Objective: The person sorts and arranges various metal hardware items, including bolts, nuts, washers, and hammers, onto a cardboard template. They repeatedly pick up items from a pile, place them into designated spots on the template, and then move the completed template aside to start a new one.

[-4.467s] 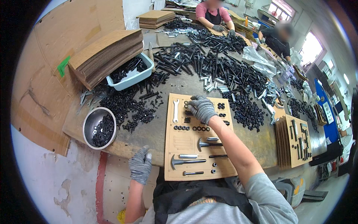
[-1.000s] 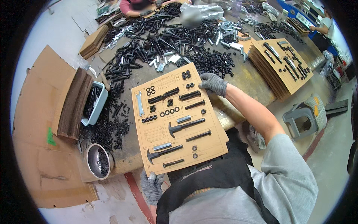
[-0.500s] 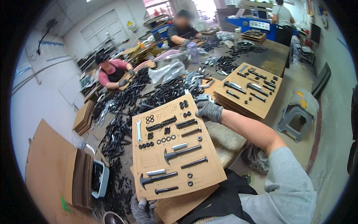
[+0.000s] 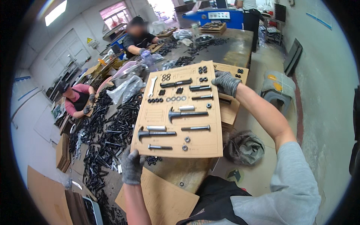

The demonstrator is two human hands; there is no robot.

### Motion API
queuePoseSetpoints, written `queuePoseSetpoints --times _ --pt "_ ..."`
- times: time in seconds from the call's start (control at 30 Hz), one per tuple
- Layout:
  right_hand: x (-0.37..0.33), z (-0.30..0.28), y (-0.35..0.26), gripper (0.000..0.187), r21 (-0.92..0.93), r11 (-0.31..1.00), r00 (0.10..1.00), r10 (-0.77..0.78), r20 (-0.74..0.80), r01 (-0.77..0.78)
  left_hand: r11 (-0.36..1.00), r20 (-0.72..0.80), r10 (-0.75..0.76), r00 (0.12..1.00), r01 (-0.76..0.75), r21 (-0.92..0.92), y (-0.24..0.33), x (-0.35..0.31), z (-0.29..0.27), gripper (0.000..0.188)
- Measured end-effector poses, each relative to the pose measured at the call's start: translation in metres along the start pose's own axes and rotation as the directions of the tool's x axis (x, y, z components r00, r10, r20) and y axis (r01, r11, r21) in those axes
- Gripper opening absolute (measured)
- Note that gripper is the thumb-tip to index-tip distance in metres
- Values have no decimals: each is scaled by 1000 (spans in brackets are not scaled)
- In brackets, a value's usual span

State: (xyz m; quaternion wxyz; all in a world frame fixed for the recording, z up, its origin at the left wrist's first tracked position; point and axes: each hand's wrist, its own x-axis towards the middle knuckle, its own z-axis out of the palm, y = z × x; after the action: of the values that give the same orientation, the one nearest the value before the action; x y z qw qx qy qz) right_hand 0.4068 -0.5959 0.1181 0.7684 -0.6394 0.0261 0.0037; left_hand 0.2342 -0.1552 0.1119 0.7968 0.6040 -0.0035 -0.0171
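Between my gloved hands is a tan cardboard board [image 4: 202, 144], tilted up above the table. It carries a small wrench [image 4: 152, 87], black bolts [image 4: 195, 128], nuts, washers, silver sleeves [image 4: 156, 128] and hook-headed black pieces [image 4: 189, 114], laid over printed outlines. My left hand [image 4: 132, 167] grips the lower left corner. At the upper right edge, my right hand [image 4: 227, 83] is closed on the board. Partly hidden behind it stands a stack of similar boards [image 4: 229, 112] with hardware on top. A bare cardboard sheet [image 4: 161, 197] lies below, at the near table edge.
Heaps of loose black bolts [image 4: 99, 150] cover the table's left side. Two people [image 4: 77, 99] work across the table; another stands at the back. On the right are a grey stool [image 4: 277, 88] and a bagged bin [image 4: 245, 148]. Cardboard stacks [image 4: 77, 204] stand lower left.
The board has risen and moved away from my body, now overlapping the stack behind it. My left hand came up with it from the picture's lower edge. My view has swung right.
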Motion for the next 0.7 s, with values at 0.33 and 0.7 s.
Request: queuePoseSetpoints --times 0.33,0.7 --pt "15 -119 -13 6 -121 992 956 -66 -285 32 992 202 -83 976 100 -76 -47 163 71 48" --pt "38 -180 18 12 -69 997 888 -59 -455 31 977 65 -204 977 207 -52 -73 238 125 37"
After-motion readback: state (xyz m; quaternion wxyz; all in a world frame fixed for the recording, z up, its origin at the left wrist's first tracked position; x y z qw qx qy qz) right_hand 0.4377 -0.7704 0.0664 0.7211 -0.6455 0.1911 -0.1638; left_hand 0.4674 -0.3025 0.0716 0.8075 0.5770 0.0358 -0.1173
